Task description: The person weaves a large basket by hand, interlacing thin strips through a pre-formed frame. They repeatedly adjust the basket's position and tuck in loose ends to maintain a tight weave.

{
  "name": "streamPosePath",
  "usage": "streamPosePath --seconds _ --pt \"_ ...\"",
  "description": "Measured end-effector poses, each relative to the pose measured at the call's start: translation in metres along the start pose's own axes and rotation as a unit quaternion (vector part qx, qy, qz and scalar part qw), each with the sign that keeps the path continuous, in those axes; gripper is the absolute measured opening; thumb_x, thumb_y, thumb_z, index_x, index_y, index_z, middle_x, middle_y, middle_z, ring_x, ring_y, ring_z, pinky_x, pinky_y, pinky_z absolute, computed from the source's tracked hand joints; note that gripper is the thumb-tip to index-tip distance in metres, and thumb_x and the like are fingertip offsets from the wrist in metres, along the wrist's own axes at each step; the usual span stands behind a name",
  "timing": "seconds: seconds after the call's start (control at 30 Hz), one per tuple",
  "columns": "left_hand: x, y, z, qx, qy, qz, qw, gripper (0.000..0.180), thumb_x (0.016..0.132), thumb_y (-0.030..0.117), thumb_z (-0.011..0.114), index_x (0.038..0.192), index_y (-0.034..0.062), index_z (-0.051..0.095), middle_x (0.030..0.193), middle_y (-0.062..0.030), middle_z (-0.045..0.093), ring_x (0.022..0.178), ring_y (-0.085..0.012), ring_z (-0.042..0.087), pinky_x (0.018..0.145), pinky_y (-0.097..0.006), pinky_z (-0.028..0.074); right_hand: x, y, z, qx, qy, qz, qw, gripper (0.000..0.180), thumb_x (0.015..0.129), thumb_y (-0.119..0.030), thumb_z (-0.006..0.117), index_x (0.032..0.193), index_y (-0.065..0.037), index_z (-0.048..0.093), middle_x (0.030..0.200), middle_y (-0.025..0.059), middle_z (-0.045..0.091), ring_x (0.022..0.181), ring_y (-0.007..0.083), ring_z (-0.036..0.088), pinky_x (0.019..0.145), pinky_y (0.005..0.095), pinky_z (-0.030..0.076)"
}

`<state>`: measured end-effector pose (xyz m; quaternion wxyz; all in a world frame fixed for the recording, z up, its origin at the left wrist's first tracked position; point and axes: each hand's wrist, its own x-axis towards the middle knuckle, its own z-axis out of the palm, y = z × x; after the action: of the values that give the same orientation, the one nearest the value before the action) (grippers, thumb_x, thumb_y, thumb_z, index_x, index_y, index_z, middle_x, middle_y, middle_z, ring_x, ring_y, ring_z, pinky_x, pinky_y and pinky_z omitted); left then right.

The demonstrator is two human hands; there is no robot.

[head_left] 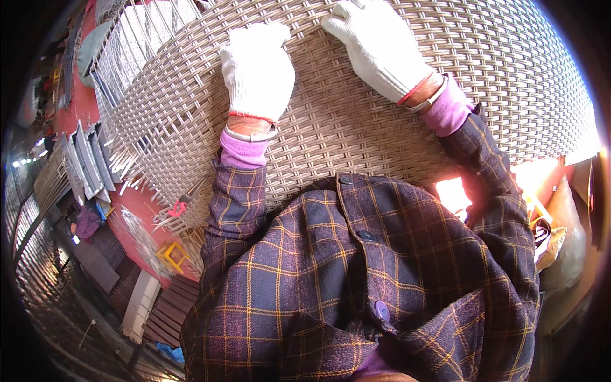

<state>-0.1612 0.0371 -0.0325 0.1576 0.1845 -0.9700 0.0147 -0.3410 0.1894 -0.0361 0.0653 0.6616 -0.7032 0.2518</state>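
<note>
Both gloved hands press flat, fingers spread and gripping nothing, on the woven wicker panel (356, 121) at upper centre: left hand (258, 70), right hand (379, 48). The panel's middle is closely woven; loose strand ends (137, 172) at its left edge look unfinished. Beyond, at left, red floor (137, 213) and stacked frames (86, 159).

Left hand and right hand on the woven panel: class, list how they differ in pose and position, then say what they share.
The left hand lies lower on the woven panel, fingers pointing up; the right hand reaches higher, angled toward the upper left. The left hand looks bunched, fingers together; the right hand is stretched longer and flatter. Both wear white knit gloves, with a metal bangle and purple cuff at the wrist, and both press on the panel.
</note>
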Motion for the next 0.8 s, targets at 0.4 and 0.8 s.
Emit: streamPosePath --seconds 0.4,0.8 --pt "0.014 -0.016 -0.006 -0.242 0.13 -0.031 0.961 0.021 0.09 0.007 0.066 0.108 0.0108 0.078 0.108 -0.0108 0.076 0.105 -0.0318 0.069 0.091 -0.044 0.058 0.018 0.007 -0.005 -0.004 0.094 0.017 0.995 0.032 0.093 0.001 0.066 0.122 -0.009 0.076 0.115 0.0098 0.073 0.113 0.032 0.066 0.102 0.0444 0.052" --pt "0.021 -0.02 0.007 -0.091 0.064 0.025 0.994 0.023 0.09 0.01 0.062 0.104 0.0116 0.079 0.1 -0.0114 0.077 0.099 -0.0355 0.071 0.088 -0.048 0.057 0.018 0.024 0.011 -0.059 0.007 0.006 0.998 0.037 0.094 -0.004 0.066 0.128 -0.011 0.077 0.121 0.0099 0.073 0.113 0.0317 0.067 0.099 0.0455 0.054"
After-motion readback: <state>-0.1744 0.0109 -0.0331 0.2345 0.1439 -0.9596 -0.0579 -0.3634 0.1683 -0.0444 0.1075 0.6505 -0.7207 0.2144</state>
